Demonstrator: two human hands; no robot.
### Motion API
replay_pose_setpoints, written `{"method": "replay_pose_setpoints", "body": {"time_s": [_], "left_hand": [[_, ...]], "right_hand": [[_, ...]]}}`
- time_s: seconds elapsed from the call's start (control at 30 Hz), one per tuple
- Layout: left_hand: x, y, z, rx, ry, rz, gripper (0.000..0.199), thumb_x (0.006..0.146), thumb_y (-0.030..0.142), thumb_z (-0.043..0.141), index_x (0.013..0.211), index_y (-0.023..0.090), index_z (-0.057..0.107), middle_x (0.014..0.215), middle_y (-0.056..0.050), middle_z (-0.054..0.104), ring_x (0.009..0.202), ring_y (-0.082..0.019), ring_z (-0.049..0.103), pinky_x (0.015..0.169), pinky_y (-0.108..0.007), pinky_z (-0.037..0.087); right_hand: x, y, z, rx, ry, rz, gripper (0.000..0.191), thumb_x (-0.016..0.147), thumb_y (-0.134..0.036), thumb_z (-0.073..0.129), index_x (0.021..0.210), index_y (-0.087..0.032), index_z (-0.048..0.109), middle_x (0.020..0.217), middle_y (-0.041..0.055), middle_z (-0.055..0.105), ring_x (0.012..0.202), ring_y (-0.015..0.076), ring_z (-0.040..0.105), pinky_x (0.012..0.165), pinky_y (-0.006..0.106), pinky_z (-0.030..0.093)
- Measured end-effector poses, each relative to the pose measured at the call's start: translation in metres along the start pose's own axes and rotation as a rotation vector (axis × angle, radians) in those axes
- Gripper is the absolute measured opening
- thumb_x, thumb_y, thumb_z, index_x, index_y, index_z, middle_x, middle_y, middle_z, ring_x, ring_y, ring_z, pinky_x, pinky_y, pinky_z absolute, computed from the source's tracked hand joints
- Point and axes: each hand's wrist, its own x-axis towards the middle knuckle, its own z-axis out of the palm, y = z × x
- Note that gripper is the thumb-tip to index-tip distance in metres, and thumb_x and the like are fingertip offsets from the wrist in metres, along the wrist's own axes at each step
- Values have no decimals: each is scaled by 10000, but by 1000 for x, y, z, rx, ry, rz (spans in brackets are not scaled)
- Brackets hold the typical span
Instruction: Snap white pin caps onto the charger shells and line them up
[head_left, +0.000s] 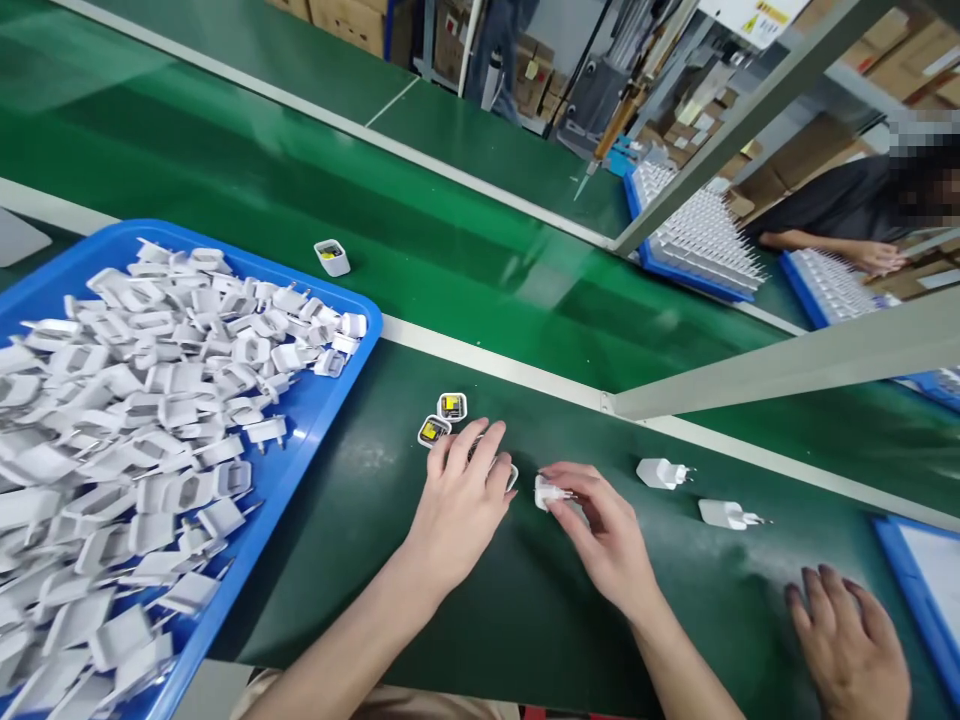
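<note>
"One dark green desk (pixel 360 560) fills the near side, doesn't it?"

"Yes, with a bright green strip (pixel 540 290) running beyond it. At the left sits a big blue tray (pixel 313 430), heaped with white plug housings (pixel 172 410)."

"And the hands?"

"The left hand (pixel 465 510) is palm-down, fingers curved over a partly hidden white case (pixel 513 477); I cannot tell whether they grip it. The right hand (pixel 607 535) pinches a white plug adapter (pixel 546 490) between thumb and fingers, to the right of the left hand. A co-worker's hand (pixel 851 640) is at lower right, fingers loose."

"Anything smaller?"

"Two more adapters (pixel 660 473) lie to the right of the right hand, pins pointing right. Two open cases (pixel 452 408) with yellow parts inside sit just beside the left fingers, and a similar one (pixel 332 259) is on the bright strip."
</note>
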Motion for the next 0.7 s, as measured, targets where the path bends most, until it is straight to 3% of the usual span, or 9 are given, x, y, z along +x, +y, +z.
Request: {"method": "replay_pose_setpoints", "body": {"time_s": [0.1, 0.2, 0.3, 0.43, 0.53, 0.6, 0.7], "left_hand": [[-20, -5, -15, -34, -78, 40, 201, 882, 122, 705, 1081, 152, 709, 1391, -179, 621, 1302, -389, 526, 994, -535, 454], [-49, -17, -36, -118, -223, 129, 295, 921, 69, 633, 1194, 176, 664, 1284, -136, 671, 1171, -323, 601, 934, -464, 479], [-74, -28, -47, -316, -341, 38, 370, 968, 67, 581, 1312, 202, 570, 1214, -74, 695, 1070, -240, 633, 904, -393, 481], [-89, -34, -36, -577, -257, -204, 403, 918, 64, 650, 1264, 237, 538, 1174, -21, 703, 1055, -206, 636, 918, -357, 461], [-92, -36, -26, -655, -192, -239, 428, 853, 22, 678, 1198, 249, 563, 1119, -2, 706, 1019, -203, 635, 903, -345, 448], [-92, -37, -23, -686, -165, -213, 421, 840, 7, 680, 1170, 246, 574, 1110, 6, 709, 1012, -196, 634, 910, -338, 435], [-93, -38, -23, -709, -127, -186, 408, 836, -4, 682, 1151, 236, 583, 1112, 13, 715, 1014, -183, 637, 919, -328, 421]], "right_hand": [[-5, -16, -1, -75, -75, -75, 134, 1021, -178, 580, 1110, -250, 648, 1186, 92, 657, 1088, 225, 678, 889, 362, 606], [-11, -33, 6, -100, -168, -150, 191, 1025, -137, 556, 1165, -250, 621, 1198, 92, 635, 1080, 211, 673, 913, 351, 591], [-16, -44, 27, -103, -240, -207, 221, 1041, -119, 518, 1213, -235, 595, 1184, 95, 640, 1054, 194, 673, 888, 316, 588], [-17, -53, 66, -260, -220, -284, 171, 1047, -140, 521, 1168, -197, 628, 1150, 115, 652, 1041, 229, 635, 890, 372, 574], [-16, -56, 81, -450, -212, -281, 141, 1042, -185, 550, 1089, -175, 683, 1070, 124, 667, 969, 247, 597, 855, 413, 550], [-15, -54, 70, -502, -212, -297, 165, 1041, -222, 561, 1121, -196, 703, 1046, 119, 679, 923, 246, 602, 816, 414, 539], [-13, -35, 17, -497, -158, -348, 279, 1003, -374, 636, 1260, -276, 683, 1118, 119, 686, 941, 270, 655, 755, 407, 549]]}}
